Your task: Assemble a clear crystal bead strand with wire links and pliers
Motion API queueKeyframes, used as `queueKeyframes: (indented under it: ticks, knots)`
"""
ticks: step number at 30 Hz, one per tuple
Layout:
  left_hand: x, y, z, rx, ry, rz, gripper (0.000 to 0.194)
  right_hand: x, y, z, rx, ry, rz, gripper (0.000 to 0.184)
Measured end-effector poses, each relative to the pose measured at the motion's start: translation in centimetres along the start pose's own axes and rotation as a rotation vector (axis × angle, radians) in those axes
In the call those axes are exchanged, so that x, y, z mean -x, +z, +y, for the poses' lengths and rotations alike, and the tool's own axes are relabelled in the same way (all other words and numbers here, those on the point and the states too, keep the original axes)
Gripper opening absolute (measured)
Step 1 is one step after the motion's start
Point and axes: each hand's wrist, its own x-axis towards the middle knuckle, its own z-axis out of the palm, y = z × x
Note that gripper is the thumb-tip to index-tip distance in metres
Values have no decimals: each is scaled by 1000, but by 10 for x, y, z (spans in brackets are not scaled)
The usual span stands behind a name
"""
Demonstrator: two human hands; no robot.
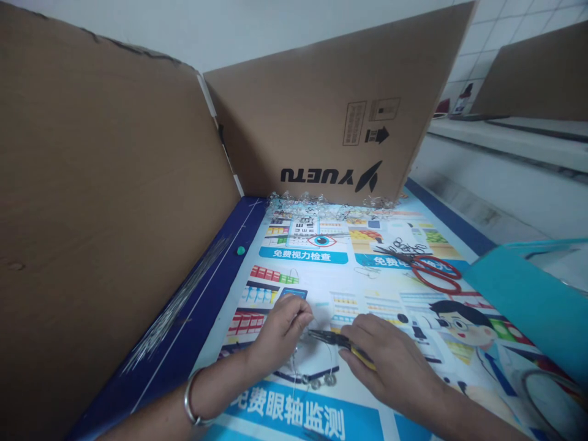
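My left hand (282, 331) rests on the printed poster mat (321, 288), fingers pinched on a thin wire (316, 361) with small rings at its lower end. A silver bangle (192, 401) circles that wrist. My right hand (395, 367) grips yellow-handled pliers (335, 340); their dark jaws point left and meet the wire near the left fingertips.
Cardboard walls stand at the left (105, 202) and back (331, 116). Red-handled scissors (434, 269) and small metal rings (407, 247) lie at the right back. A heap of clear bits (321, 201) lines the back wall. Thin wires (179, 306) lie along the left. A teal box (528, 300) sits right.
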Motion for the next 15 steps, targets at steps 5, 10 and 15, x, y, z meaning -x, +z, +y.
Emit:
queueKeyframes:
  ticks: [5, 10, 15]
  knots:
    - [-3, -2, 3, -103, 117, 28, 19, 1, 4, 0, 38, 15, 18, 14]
    - [-2, -4, 0, -198, 188, -9, 18, 3, 8, 0, 44, 27, 39, 13]
    - [0, -2, -6, -232, 179, -25, 17, 2, 12, 2, 28, 15, 62, 15]
